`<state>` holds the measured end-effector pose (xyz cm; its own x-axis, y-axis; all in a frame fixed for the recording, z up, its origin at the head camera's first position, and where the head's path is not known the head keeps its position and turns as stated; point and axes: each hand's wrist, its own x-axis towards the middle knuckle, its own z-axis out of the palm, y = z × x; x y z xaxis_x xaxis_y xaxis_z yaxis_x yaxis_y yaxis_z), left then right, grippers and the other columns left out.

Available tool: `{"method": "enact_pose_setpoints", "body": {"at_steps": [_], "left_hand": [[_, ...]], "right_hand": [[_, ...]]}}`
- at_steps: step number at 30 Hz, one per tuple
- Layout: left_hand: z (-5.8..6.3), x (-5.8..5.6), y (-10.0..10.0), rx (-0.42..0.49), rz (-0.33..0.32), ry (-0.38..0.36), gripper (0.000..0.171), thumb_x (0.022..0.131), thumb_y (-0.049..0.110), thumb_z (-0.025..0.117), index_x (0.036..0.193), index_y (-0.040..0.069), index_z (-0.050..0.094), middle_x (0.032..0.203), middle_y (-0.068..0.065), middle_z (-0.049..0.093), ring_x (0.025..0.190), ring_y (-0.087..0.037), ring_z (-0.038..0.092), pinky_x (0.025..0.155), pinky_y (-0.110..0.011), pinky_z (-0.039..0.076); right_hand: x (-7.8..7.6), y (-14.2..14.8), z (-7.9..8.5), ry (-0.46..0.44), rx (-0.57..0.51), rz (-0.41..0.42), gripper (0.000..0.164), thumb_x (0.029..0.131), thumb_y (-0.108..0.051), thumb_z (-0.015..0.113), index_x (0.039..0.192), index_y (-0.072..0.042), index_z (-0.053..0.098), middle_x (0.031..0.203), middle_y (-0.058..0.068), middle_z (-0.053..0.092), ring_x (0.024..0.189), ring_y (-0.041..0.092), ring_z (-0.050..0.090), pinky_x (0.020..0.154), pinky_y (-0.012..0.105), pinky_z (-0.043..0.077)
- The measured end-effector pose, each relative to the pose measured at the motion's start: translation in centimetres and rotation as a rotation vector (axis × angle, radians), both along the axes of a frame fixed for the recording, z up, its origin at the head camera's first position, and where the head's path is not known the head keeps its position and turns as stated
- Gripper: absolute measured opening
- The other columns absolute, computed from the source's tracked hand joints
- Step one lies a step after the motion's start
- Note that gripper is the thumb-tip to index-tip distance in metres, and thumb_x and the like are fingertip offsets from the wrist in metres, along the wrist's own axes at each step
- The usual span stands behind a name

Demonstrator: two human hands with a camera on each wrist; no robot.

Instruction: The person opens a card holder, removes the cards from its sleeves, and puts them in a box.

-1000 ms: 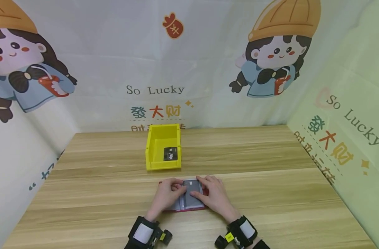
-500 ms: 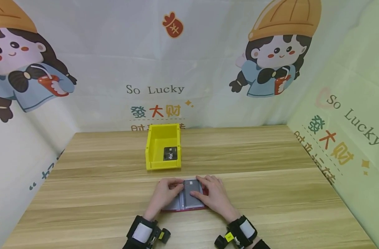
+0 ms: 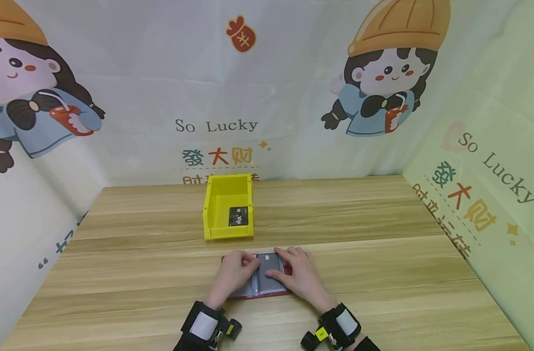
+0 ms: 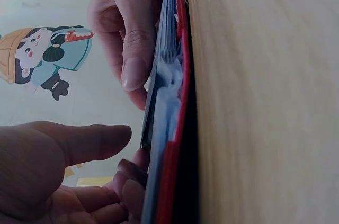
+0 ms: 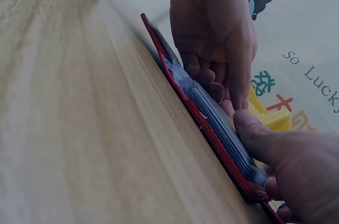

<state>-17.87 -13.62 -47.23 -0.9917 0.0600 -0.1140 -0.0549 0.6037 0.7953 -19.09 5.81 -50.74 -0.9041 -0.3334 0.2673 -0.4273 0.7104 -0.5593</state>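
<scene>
A small card holder with a red cover (image 5: 212, 139) and clear sleeves lies spread on the table in front of the person. A grey card (image 3: 268, 267) with a pale chip mark lies over its right-hand sleeves. My right hand (image 3: 299, 275) grips the holder's right side, thumb over the grey card and fingers at the far edge. At the card's upper left edge, my left hand (image 3: 232, 274) has thumb and fingertips drawn together, pinching there. In the left wrist view, the sleeves (image 4: 168, 28) stack in layers above the red cover, and the card's dark edge shows near the left thumb.
Behind the holder stands a yellow bin (image 3: 228, 233) with a black VIP card (image 3: 238, 217) inside. The wooden table (image 3: 359, 273) meets a printed cloth backdrop (image 3: 288, 97) at the back and sides. Each wrist wears a strapped camera.
The left hand shifted slightly left, then back toward the card's edge, and its thumb and fingers have drawn closer together. The right hand keeps its hold on the holder.
</scene>
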Motion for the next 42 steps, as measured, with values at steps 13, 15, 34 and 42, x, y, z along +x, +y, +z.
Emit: {"method": "enact_pose_setpoints", "body": {"at_steps": [13,15,34,42], "left_hand": [[-0.1,-0.2,-0.8,0.08,0.024,-0.034,0.019,0.092,0.018,0.073,0.097,0.0,0.074,0.079,-0.008,0.074,0.066,-0.011,0.061,0.061,-0.024,0.048],[-0.1,-0.3,-0.8,0.096,0.033,-0.047,0.019,0.091,0.017,0.074,0.097,-0.001,0.074,0.08,-0.009,0.076,0.066,-0.011,0.062,0.062,-0.024,0.049],[0.0,-0.5,-1.0,0.127,0.044,-0.09,0.021,0.089,0.008,0.074,0.107,-0.002,0.073,0.084,-0.011,0.076,0.069,-0.013,0.061,0.063,-0.026,0.047],[0.7,-0.2,-1.1,0.139,0.058,-0.146,0.021,0.09,0.005,0.072,0.109,-0.004,0.071,0.083,-0.01,0.076,0.07,-0.012,0.065,0.066,-0.028,0.055]], "right_hand": [[0.1,-0.1,0.3,-0.014,0.003,0.001,0.059,0.082,-0.044,0.079,0.129,-0.01,0.068,0.08,-0.009,0.047,0.084,0.009,0.041,0.079,0.028,0.025],[0.2,-0.1,0.2,-0.018,0.0,0.004,0.059,0.083,-0.044,0.079,0.13,-0.01,0.068,0.08,-0.009,0.047,0.083,0.01,0.041,0.079,0.029,0.025],[-0.1,0.0,0.2,-0.013,0.027,0.006,0.058,0.085,-0.045,0.077,0.131,-0.012,0.067,0.081,-0.008,0.047,0.084,0.011,0.041,0.08,0.029,0.025],[0.0,0.0,0.0,0.003,0.029,0.004,0.056,0.085,-0.045,0.077,0.13,-0.013,0.068,0.08,-0.008,0.046,0.083,0.01,0.04,0.079,0.029,0.025]]}}
